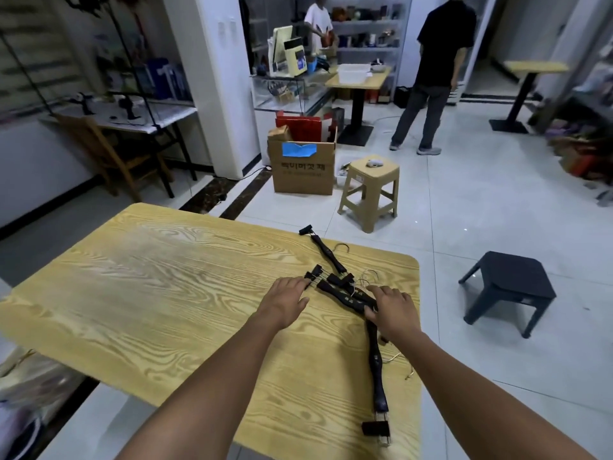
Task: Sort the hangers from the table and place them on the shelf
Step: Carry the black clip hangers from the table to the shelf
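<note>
The hangers (pixel 351 297) are piled on the right part of the surface (pixel 166 293), crossing one another. A box (pixel 303 169) and two stools are placed on the floor behind and to the right.

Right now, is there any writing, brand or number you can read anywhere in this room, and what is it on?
Cardboard box: a line of dark Korean-looking print with a smaller line under it, too blurred to quote.
Blue label on that box: no writing visible.
Hangers on the table: small gold marks on the black bars, too small to read.
Cream stool: a small sticker, unreadable.
Nothing else legible.
</note>
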Motion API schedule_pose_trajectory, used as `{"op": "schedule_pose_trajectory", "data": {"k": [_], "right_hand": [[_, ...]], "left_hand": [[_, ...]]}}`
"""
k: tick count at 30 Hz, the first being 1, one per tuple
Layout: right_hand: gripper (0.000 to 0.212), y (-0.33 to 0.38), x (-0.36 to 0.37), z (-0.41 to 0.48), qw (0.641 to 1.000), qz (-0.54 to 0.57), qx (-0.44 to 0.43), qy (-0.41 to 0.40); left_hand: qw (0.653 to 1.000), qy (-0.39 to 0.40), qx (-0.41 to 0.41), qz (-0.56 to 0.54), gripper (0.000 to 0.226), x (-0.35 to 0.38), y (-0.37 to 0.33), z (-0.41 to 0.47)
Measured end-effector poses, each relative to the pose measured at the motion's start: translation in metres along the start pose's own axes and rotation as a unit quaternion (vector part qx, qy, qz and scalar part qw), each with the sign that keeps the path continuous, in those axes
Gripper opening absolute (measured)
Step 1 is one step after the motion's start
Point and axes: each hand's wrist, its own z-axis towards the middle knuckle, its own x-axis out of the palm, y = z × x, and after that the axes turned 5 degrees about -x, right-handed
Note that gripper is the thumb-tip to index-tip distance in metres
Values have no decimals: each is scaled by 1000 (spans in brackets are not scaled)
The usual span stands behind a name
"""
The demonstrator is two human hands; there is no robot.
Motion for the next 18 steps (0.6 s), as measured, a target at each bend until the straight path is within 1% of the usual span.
{"op": "schedule_pose_trajectory", "data": {"k": [6,12,18], "right_hand": [[50,-19,14,42,1000,11,15,2],[49,-31,33,81,1000,26,12,5],[47,-38,51,109,999,39,20,0]], "left_hand": [[1000,13,19,13,48,1,-5,58],[1000,15,7,-2,47,4,-1,118],[999,30,25,14,48,12,2,170]]}}
